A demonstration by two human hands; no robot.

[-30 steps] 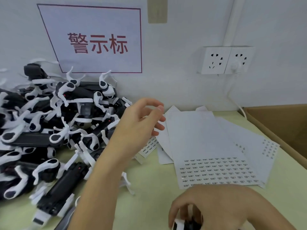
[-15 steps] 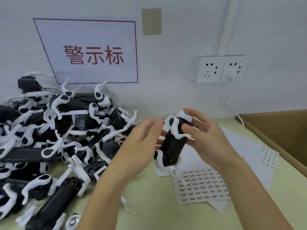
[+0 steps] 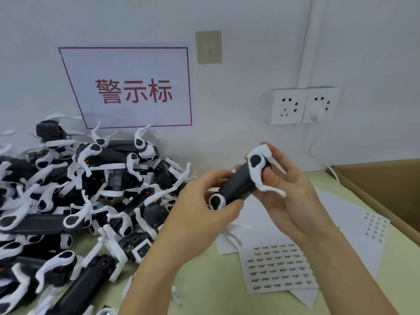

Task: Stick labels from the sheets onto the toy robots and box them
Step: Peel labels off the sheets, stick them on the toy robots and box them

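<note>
A black-and-white toy robot (image 3: 238,186) is held up above the table between both hands, tilted with its upper end to the right. My left hand (image 3: 204,205) pinches its lower end near a white leg joint. My right hand (image 3: 286,196) grips the upper end, fingers curled round the white legs. Below the hands lies a label sheet (image 3: 279,267) with rows of small printed labels. A second label sheet (image 3: 376,226) with a small block of labels lies further right.
A big heap of toy robots (image 3: 75,201) covers the table's left side. An open cardboard box (image 3: 386,187) stands at the right edge. On the wall hang a sign with red characters (image 3: 134,89) and a double socket (image 3: 302,105) with a white plug and cable.
My right hand came up from the bottom edge with a toy robot and my left hand met it. The robot has since turned flatter and risen a little to the right.
</note>
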